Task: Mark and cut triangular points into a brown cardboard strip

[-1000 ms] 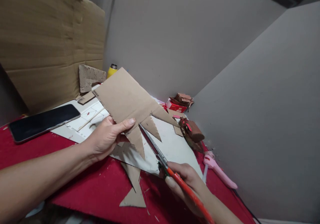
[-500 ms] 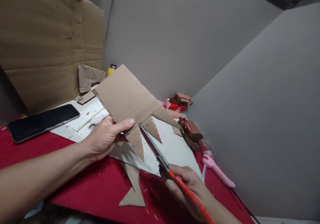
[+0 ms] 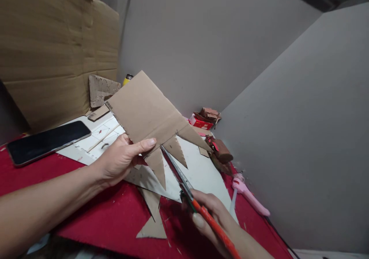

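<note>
My left hand (image 3: 123, 157) pinches a brown cardboard piece (image 3: 147, 105) near its lower edge, thumb on top and fingers underneath. Pointed triangular teeth are cut along that edge, and a drawn line runs above them. In my right hand (image 3: 215, 216) are scissors (image 3: 180, 176) with red-orange handles. Their blade tips touch the cardboard at the notch between two teeth, just right of my left thumb. Cut cardboard scraps (image 3: 154, 226) lie below on the red cloth (image 3: 109, 216).
A white board (image 3: 207, 178) lies under the work, with a drawn paper sheet (image 3: 99, 134) on it. A phone (image 3: 49, 141) is at left. A pink glue gun (image 3: 249, 197) and a brown clay-like lump (image 3: 221, 151) sit at right. A large cardboard sheet (image 3: 57, 51) stands behind.
The scissors and my right hand have shifted slightly left and down, with the tips still at the notch. The cardboard's top edge has risen a little. My left hand keeps its grip.
</note>
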A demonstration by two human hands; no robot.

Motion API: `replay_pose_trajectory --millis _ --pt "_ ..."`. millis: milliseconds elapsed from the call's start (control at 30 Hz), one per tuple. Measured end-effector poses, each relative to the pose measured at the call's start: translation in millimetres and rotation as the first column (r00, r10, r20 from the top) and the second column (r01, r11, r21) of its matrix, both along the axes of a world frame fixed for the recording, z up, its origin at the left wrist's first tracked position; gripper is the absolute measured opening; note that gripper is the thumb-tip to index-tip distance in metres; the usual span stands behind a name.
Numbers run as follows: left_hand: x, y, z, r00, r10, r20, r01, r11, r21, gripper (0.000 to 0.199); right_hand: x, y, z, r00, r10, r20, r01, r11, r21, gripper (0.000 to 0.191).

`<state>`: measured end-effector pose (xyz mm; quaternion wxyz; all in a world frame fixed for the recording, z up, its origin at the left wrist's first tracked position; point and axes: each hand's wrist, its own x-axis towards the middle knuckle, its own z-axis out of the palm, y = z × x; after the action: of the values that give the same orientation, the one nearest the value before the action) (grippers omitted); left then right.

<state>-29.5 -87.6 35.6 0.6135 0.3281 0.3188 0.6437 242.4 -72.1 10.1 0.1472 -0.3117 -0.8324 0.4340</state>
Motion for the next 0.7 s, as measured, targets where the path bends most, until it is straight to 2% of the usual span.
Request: replay_pose_trajectory --millis 200,467,700 --pt "2 -3 0.3 0.998 -0.017 0.053 0.017 1.0 0.0 0.034 -2 -1 -5.1 0.997 -0.062 0.055 0.056 0.993 0.099 0.048" --pt "3 -3 1.7 0.994 -0.01 0.106 0.018 0.997 -0.078 0.031 -9 -5 -9.4 0.997 -0.071 -0.015 0.072 0.996 0.051 0.038" --pt "5 -6 3.0 0.99 -0.003 0.14 0.02 0.992 -0.124 0.026 -16 -6 -8.3 0.998 -0.065 -0.02 0.068 0.979 0.192 0.035"
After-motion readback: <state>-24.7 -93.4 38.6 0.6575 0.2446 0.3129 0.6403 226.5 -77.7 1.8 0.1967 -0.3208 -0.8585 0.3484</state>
